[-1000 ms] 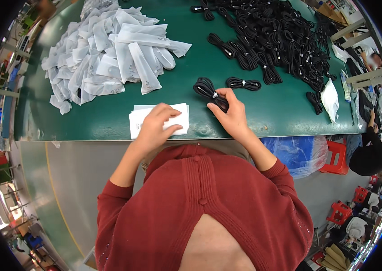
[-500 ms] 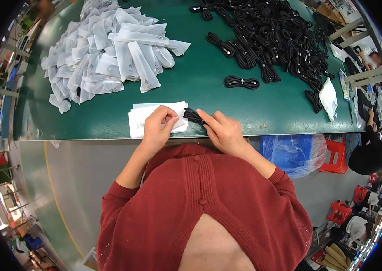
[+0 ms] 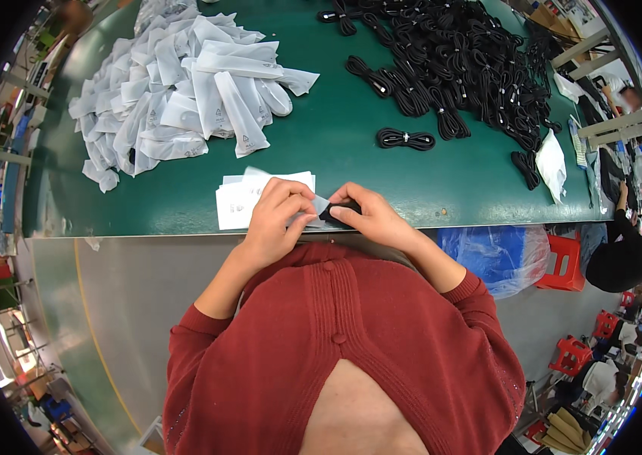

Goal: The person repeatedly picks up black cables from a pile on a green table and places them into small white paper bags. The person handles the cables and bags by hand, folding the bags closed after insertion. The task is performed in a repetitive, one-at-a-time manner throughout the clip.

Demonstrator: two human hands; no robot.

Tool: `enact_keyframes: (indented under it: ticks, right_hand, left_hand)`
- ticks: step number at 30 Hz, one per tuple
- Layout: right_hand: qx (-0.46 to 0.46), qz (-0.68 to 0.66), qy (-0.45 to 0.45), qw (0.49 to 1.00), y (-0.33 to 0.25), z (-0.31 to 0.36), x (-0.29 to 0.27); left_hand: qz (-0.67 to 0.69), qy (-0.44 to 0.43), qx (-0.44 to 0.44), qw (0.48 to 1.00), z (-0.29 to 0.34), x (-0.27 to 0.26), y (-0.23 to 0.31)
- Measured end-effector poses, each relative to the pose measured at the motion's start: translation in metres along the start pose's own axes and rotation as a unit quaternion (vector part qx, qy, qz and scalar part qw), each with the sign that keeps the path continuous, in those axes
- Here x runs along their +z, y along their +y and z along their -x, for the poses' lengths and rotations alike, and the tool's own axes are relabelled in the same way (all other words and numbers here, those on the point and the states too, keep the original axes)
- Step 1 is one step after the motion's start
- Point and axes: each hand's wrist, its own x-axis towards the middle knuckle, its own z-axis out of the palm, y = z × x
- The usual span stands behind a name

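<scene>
Vs. prev: L grip (image 3: 281, 215) pinching frosted bag (image 3: 322, 204), now askew over white bag stack (image 3: 233, 206) to its L. R grip (image 3: 371, 213) closed on blk cable coil (image 3: 331, 213), mostly hidden; can't tell if inside bag.

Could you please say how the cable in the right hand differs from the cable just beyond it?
The held cable is partly hidden by the right hand; the loose cable shows whole. The held cable is by the near edge of the table; the loose cable lies farther back. The held cable is gripped; the loose cable lies untouched. Both are black.
</scene>
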Motion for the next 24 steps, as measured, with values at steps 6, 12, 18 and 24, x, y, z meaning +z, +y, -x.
enact_keyframes:
  ticks: [6,12,18,24]
  right_hand:
    - [-0.138,-0.042,0.062,0.988,-0.023,-0.007,0.009]
    - [-0.219,0.325,0.289,0.874,-0.011,-0.025,-0.048]
    - [-0.080,0.540,0.264,0.795,0.029,-0.011,-0.094]
    - [-0.092,0.275,0.248,0.924,0.020,-0.001,-0.054]
  left_hand:
    - [0.083,0.035,-0.089,0.992,-0.017,-0.010,0.005]
    - [0.409,0.235,-0.201,0.859,-0.071,-0.071,-0.041]
    - [0.017,0.407,-0.039,0.913,-0.077,-0.083,-0.039]
    - [0.013,0.002,-0.094,0.995,-0.002,-0.012,-0.015]
